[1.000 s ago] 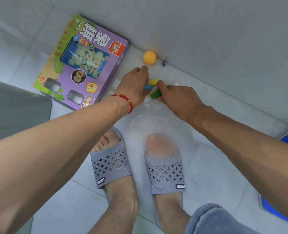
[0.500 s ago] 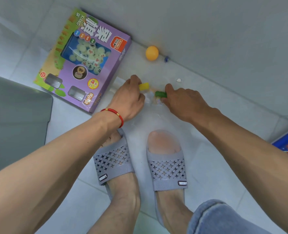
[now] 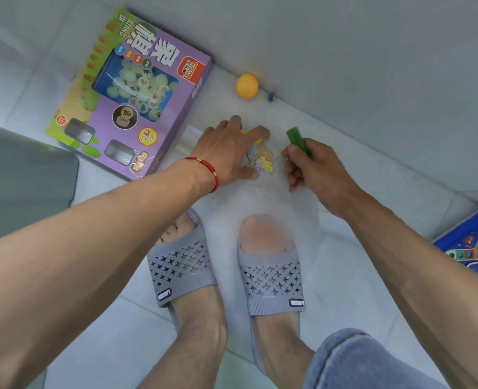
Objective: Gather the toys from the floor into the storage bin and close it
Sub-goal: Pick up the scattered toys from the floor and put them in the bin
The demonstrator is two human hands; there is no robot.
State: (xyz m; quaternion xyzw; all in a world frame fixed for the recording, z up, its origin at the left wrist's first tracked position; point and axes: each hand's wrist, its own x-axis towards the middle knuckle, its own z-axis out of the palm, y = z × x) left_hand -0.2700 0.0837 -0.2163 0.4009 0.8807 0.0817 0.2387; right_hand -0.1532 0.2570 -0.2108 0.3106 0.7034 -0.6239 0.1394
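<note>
Floor: pale tiles (image 3: pixel 344 276) running up to a grey wall, the person standing in grey slippers (image 3: pixel 271 279).
Left hand: the left hand (image 3: pixel 226 150) is down on the floor, palm down, fingers curled over small toy pieces; a bit of yellow (image 3: pixel 243 132) peeks out under the fingers, and its thumb side touches the colourful puzzle pieces (image 3: pixel 263 160).
Right hand: the right hand (image 3: pixel 313 169) is curled round a green block (image 3: pixel 296 138), one end poking up out of the fist, just beside the puzzle pieces.
Chess box: purple chess set box (image 3: pixel 131 94) lies flat to the left, close to the left hand.
Ball: orange ball (image 3: pixel 247 85) sits by the wall, apart from both hands.
Board: blue game board (image 3: pixel 473 248) at the right edge.
Bin: cannot tell where it is.
</note>
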